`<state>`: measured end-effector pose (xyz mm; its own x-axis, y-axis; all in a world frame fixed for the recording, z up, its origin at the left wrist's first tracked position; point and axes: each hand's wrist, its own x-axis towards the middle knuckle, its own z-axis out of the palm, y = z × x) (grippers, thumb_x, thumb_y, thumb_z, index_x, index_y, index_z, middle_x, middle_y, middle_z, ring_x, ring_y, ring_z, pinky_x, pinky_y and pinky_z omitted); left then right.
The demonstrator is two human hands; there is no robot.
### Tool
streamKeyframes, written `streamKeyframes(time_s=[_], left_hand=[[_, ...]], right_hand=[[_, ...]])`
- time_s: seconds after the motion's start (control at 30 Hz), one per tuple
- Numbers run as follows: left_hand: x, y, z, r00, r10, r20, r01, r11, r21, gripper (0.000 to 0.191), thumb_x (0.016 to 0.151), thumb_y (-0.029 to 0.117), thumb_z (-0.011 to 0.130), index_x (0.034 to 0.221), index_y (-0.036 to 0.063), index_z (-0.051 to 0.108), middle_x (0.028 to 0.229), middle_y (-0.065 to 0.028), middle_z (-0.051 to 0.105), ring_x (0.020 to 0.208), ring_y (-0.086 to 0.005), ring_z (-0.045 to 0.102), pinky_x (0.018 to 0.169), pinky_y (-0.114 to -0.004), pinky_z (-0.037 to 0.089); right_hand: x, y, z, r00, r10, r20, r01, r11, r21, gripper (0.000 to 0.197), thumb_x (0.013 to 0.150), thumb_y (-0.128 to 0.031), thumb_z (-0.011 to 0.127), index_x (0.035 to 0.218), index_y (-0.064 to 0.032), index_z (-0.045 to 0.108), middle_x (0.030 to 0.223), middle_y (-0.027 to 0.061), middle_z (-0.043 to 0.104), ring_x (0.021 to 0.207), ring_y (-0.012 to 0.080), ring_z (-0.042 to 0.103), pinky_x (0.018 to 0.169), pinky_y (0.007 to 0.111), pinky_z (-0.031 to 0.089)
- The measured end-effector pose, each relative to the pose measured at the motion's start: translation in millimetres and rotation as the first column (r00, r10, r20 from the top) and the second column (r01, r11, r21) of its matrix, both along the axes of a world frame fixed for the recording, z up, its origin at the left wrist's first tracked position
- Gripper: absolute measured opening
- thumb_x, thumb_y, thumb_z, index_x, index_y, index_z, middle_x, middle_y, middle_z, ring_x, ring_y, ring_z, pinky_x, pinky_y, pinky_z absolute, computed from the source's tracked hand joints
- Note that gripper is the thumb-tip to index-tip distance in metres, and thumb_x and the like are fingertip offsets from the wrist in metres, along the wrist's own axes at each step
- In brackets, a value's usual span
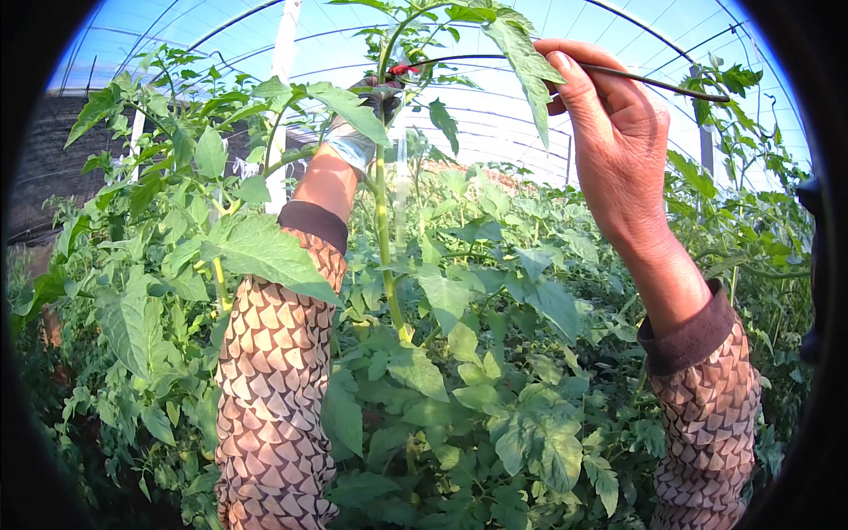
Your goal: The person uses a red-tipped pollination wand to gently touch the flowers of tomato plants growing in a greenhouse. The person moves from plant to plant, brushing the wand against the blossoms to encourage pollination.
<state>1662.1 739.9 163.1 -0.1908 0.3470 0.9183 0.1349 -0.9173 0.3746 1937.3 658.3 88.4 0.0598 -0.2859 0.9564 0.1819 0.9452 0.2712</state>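
Between the thumb and fingers of my bare right hand (613, 126) is a thin, dark, slightly curved rod (652, 83). Its far end has a red tip (402, 69) beside the upper stem of a tomato plant. My left hand (374, 109), in a worn dark and pale glove, is closed around this green tomato stem (383, 225) just below the red tip; its fingers are partly hidden. A long tomato leaf (523, 63) hangs across the rod near my right fingertips. A clear plastic strip (401, 179) runs down beside the stem.
Dense tomato foliage (457, 397) fills the space below and on both sides. A white post (283, 46) rises behind my left arm, and a grey post (707, 142) stands at right. Hoops of a plastic-covered greenhouse (636, 23) arch overhead. Dark netting (73, 152) lines the left side.
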Motion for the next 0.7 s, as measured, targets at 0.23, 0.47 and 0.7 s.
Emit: streamKeyframes(time_s=[0.23, 0.47, 0.7], left_hand=[[6, 5, 2, 1.000, 0.026, 0.007, -0.026, 1.000, -0.009, 0.036, 0.081, 0.023, 0.057, 0.109, 0.0019, 0.049, 0.093, -0.0117, 0.059, 0.078, -0.0202, 0.056, 0.070, -0.026, 0.045], [6, 0, 5, 0.996, 0.090, 0.004, -0.090, 0.996, -0.004, 0.037, 0.081, 0.025, 0.056, 0.109, 0.0014, 0.050, 0.093, -0.0129, 0.059, 0.080, -0.0218, 0.056, 0.072, -0.028, 0.045], [6, 4, 6, 0.991, 0.132, 0.009, -0.132, 0.991, -0.013, 0.039, 0.081, 0.027, 0.056, 0.108, 0.0009, 0.050, 0.093, -0.0140, 0.059, 0.082, -0.0234, 0.056, 0.074, -0.029, 0.044]], right_hand=[[-1, 6, 2, 0.992, 0.098, 0.083, -0.097, 0.995, -0.007, 0.023, 0.088, -0.014, 0.050, 0.102, 0.0017, 0.057, 0.084, 0.0081, 0.064, 0.074, 0.0107, 0.060, 0.065, 0.021, 0.047], [8, 0, 4, 0.990, 0.041, 0.133, -0.050, 0.996, 0.068, 0.022, 0.088, -0.011, 0.049, 0.103, 0.0027, 0.056, 0.087, 0.0089, 0.064, 0.079, 0.0124, 0.061, 0.069, 0.022, 0.048], [4, -1, 9, 0.997, 0.059, 0.059, -0.062, 0.997, 0.048, 0.021, 0.088, -0.014, 0.050, 0.101, 0.0001, 0.059, 0.082, 0.0072, 0.063, 0.076, 0.0094, 0.060, 0.070, 0.021, 0.047]])
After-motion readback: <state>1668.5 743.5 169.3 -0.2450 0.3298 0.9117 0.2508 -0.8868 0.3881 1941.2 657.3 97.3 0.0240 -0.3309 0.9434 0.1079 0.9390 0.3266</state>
